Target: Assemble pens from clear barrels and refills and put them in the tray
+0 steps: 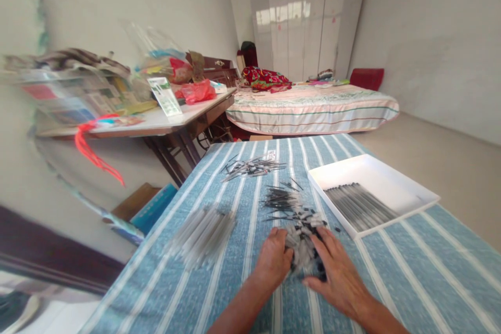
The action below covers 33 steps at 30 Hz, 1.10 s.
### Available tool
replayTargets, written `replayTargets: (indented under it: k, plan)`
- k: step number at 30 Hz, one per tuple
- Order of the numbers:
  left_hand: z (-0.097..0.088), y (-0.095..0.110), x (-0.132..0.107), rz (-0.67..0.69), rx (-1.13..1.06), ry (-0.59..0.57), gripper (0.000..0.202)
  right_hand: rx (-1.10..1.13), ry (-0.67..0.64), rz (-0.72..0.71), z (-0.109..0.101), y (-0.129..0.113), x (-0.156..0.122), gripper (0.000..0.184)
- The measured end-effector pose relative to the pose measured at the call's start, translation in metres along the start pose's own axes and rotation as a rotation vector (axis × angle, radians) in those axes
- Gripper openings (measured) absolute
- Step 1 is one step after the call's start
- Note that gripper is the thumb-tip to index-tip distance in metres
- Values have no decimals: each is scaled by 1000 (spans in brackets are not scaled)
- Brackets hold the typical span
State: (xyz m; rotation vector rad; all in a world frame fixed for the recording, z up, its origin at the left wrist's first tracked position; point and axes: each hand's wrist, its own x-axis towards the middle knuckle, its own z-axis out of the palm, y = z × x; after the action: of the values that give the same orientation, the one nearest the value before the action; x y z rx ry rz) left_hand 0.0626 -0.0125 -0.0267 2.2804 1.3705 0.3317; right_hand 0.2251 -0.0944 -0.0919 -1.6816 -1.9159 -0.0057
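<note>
A heap of small grey and black pieces, which look like pen caps (303, 242), lies on the striped cloth between my two hands. My left hand (274, 257) cups the heap's left side with bent fingers, thumb apart from them. On the right side, my right hand (338, 270) is spread, its fingertips touching the pieces and its thumb stretched toward me. Just beyond the heap lie thin dark rods (279, 198), resembling pen refills. Grey translucent tubes (205, 235), blurred, form a bundle to the left. Farther back is a loose pile of thin dark sticks (252, 167).
A shallow white box (407, 182) at the right holds a row of dark grey pens (358, 203). The blue striped cloth (156, 282) covers the table. To the left stands a desk (172, 121) with bags and a red plastic bag (198, 92). A bed (313, 109) is behind.
</note>
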Motion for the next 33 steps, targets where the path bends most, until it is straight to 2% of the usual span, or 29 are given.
replayTargets:
  k: [7,14,20,25,30,33]
  plan:
    - [7,0,15,76,-128,27,26,-22,-16,-133,9,-22,25,81]
    - [0,-7,23,99,-290,32,22,-15,49,-152,15,-29,49,53]
    - [-3,-18,25,83,-252,112,38,-57,44,-170,20,-28,66,50]
    - [-12,-25,21,77,-212,195,28,-15,32,-170,16,-27,68,46]
    - [-26,-37,13,36,-129,295,22,50,43,-188,7,-26,65,57]
    - [-27,-44,6,16,-82,298,23,64,58,-197,3,-25,64,55]
